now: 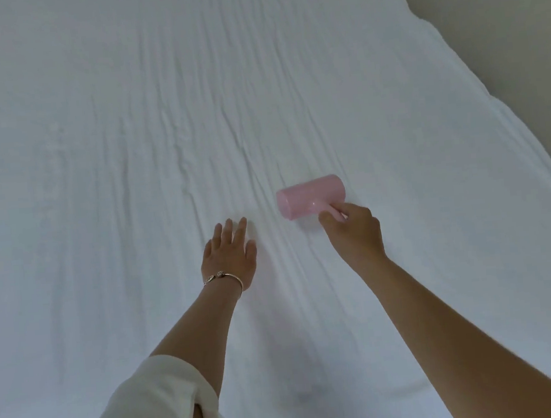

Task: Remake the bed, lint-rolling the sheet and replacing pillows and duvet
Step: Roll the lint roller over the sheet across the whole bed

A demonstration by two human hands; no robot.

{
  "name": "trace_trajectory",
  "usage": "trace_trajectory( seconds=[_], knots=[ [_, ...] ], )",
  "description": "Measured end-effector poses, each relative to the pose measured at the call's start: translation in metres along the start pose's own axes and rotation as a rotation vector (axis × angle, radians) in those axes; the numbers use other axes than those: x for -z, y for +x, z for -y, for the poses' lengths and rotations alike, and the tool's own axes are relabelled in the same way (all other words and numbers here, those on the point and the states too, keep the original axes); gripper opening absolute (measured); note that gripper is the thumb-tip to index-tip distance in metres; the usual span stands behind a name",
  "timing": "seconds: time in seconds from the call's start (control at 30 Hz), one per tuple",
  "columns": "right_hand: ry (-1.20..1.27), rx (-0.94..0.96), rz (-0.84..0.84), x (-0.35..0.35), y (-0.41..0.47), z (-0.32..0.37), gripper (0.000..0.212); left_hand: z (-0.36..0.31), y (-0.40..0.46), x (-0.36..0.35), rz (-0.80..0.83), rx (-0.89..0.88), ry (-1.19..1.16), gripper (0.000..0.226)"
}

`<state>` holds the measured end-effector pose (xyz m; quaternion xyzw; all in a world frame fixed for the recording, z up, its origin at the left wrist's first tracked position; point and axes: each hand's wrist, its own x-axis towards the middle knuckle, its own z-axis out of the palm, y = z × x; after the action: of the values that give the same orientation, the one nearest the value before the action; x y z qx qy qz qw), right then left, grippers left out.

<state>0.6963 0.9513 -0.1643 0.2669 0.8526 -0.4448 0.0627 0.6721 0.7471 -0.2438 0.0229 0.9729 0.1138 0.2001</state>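
While the pink lint roller (311, 196) sits on the white sheet (128, 138) just right of frame centre, its drum lies with the long axis running left to right, tilted slightly upward toward the right; its short handle points down-frame into the right hand (352, 232); that hand's fingers curl round the handle, thumb toward the drum; the drum appears to touch the fabric, though contact cannot be confirmed.

Left hand (229, 252): flat on the sheet, fingers straight and spread, holding nothing; placed just left of the roller and slightly lower in frame; a thin bangle (223, 277) on the wrist; a cream sleeve (158, 405) pushed up the forearm at lower left.

Sheet: long wrinkles run from the upper centre of the frame down toward the hands, roughly square to the drum's axis; bed edge and a strip of grey floor (502, 39) at upper right.

Judgement: lint-rolling is the step in hand; the right hand is the nearer and already has the tool; a stroke up-frame would roll along the creases, with the left palm placed to pin the cloth; no pillows or duvet in view.
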Motion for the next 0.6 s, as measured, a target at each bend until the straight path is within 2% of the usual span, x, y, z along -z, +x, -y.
trace_trajectory(
  seconds=[0.2, 0.3, 0.43, 0.6],
  knots=[
    [0.026, 0.187, -0.023, -0.071, 0.154, 0.1, 0.031, 0.015, 0.105, 0.009, -0.021, 0.062, 0.052, 0.059],
    [0.005, 0.205, -0.006, -0.104, 0.21, 0.128, 0.038, 0.016, 0.114, -0.013, -0.125, 0.065, 0.064, 0.061],
    [-0.104, 0.143, 0.044, -0.133, 0.24, 0.117, 0.028, 0.021, 0.122, -0.03, -0.2, 0.056, 0.035, 0.06],
    [-0.042, 0.078, -0.002, -0.129, 0.206, 0.077, 0.026, 0.023, 0.128, -0.033, -0.171, 0.056, 0.002, 0.06]
  ],
)
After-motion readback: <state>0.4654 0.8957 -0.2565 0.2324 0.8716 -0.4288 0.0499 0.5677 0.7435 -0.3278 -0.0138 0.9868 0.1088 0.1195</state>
